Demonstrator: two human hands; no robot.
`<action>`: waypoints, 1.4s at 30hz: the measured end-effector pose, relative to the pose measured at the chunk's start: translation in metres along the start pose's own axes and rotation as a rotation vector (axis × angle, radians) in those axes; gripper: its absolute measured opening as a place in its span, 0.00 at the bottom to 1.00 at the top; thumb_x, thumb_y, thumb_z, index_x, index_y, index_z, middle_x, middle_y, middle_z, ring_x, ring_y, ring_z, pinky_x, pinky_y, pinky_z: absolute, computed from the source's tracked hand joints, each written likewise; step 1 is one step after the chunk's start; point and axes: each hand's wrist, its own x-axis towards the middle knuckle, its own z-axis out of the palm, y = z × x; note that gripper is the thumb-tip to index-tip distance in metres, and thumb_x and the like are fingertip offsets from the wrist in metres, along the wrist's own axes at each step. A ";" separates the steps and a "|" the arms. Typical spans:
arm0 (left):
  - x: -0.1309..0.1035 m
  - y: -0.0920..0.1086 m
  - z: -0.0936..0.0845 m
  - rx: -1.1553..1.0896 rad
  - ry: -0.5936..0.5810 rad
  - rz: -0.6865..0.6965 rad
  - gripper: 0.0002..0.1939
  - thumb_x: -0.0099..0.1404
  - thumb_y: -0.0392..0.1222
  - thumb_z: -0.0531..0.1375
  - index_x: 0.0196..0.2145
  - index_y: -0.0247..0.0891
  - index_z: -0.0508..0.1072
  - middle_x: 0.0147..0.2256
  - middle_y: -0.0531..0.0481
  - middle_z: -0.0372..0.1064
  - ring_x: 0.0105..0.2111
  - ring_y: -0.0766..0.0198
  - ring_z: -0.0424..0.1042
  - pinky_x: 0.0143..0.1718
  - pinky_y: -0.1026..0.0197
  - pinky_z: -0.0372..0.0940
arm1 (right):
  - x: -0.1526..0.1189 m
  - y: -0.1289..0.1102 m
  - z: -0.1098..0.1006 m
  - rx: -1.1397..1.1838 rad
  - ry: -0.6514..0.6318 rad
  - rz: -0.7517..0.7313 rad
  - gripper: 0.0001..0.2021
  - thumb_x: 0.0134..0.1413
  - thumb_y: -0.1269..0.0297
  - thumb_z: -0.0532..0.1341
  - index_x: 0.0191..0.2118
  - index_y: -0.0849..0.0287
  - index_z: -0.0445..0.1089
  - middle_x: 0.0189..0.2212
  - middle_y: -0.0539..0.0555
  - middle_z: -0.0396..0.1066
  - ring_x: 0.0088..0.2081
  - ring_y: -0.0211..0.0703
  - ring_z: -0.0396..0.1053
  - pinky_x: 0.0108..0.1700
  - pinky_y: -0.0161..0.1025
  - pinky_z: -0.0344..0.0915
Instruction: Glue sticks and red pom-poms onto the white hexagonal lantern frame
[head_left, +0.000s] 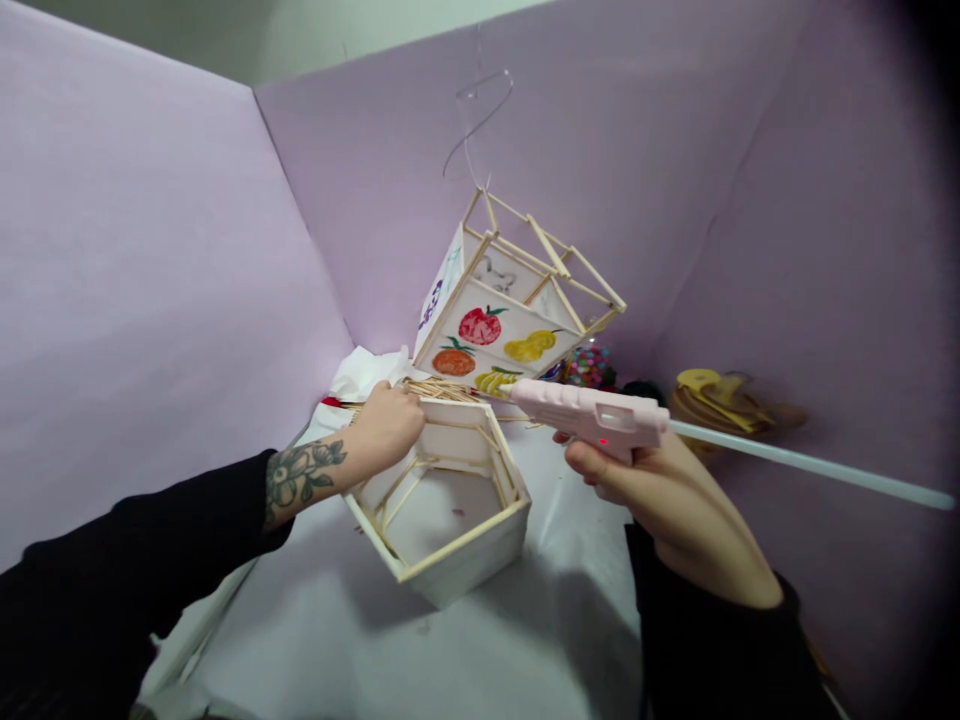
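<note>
My left hand [390, 425] is closed at the back left rim of an open, several-sided frame of wooden sticks and white paper [465, 548]; what its fingers pinch, if anything, is hidden. My right hand [607, 468] grips a pink glue gun [592, 415] with a lit red light. A long translucent glue stick [810, 465] sticks out of the gun's back. The nozzle points left, over the frame's back right side and in front of a hanging stick-and-paper lantern [499, 335] painted with fruit.
Thin wooden sticks [442, 390] and crumpled white paper [367, 375] lie behind the frame. A wire hook [480, 120] is above the lantern. Colourful pompoms [589, 365] and yellow-brown material [720, 400] sit at the back right. Lilac walls [187, 250] surround the white-covered table [405, 660].
</note>
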 end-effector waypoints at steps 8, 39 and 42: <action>-0.008 0.004 -0.022 -0.029 0.035 -0.033 0.09 0.67 0.35 0.57 0.33 0.33 0.78 0.40 0.35 0.74 0.43 0.45 0.73 0.37 0.51 0.64 | 0.000 -0.001 -0.001 0.011 -0.008 0.007 0.18 0.50 0.53 0.69 0.45 0.55 0.77 0.30 0.51 0.73 0.30 0.43 0.67 0.31 0.37 0.63; 0.015 -0.016 -0.007 -0.714 -0.118 -0.156 0.31 0.53 0.33 0.57 0.56 0.37 0.73 0.52 0.43 0.76 0.52 0.50 0.75 0.54 0.57 0.68 | -0.001 -0.002 -0.003 -0.023 0.032 0.013 0.18 0.50 0.53 0.68 0.45 0.56 0.77 0.34 0.54 0.76 0.36 0.49 0.71 0.37 0.42 0.69; 0.014 -0.016 -0.008 -0.786 -0.096 -0.131 0.28 0.54 0.35 0.56 0.53 0.39 0.76 0.50 0.45 0.78 0.50 0.49 0.76 0.50 0.57 0.70 | -0.001 -0.002 -0.003 -0.037 0.030 -0.004 0.18 0.51 0.52 0.68 0.45 0.55 0.77 0.35 0.54 0.76 0.38 0.50 0.71 0.38 0.42 0.69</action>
